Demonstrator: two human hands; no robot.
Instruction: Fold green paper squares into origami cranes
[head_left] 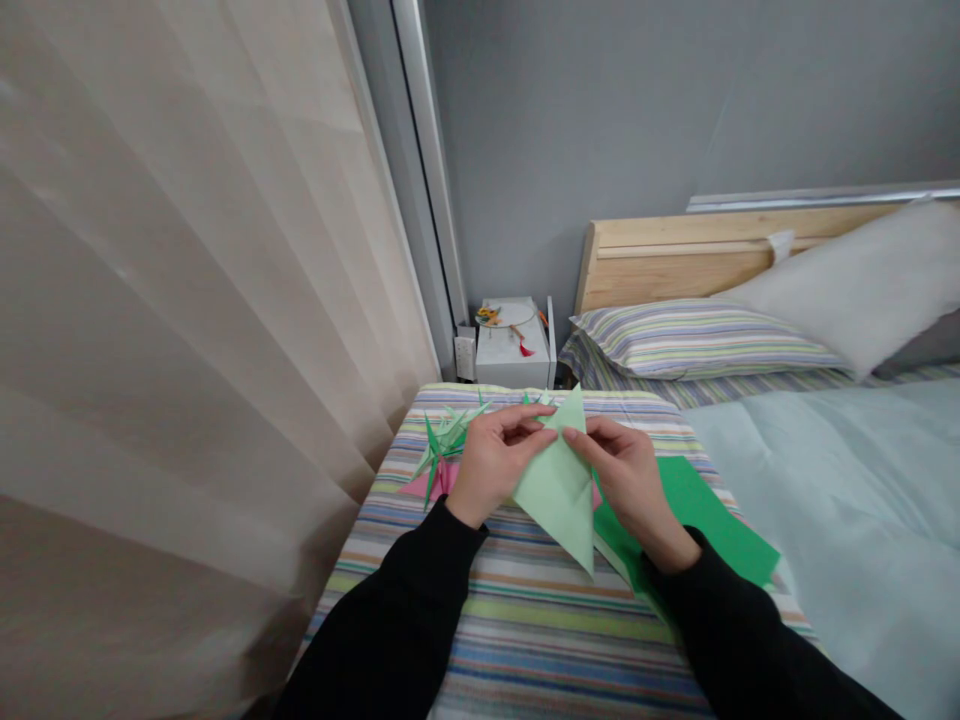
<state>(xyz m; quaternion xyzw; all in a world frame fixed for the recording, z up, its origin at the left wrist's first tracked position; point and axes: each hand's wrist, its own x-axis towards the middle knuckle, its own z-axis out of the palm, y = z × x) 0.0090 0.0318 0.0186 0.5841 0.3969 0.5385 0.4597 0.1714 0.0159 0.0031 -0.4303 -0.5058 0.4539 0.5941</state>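
Between my two hands is a pale green sheet of origami paper (559,495), folded to a pointed shape with one tip up and another hanging down. My left hand (499,455) pinches its left edge between thumb and fingers. On the opposite edge, the thumb and fingers of my right hand (622,470) press the paper near the top. Folded green paper pieces with spiky points (433,450) lie behind and left of my left hand, over some pink paper (420,485). Beneath my right wrist rests a stack of green paper (705,520), partly covered by the arm.
A striped cloth (540,640) covers the surface under my hands. To the left hangs a beige curtain (225,300). A white bedside cabinet (502,370) stands behind, and a bed with a striped pillow (705,340) and pale blue quilt (847,500) is at right.
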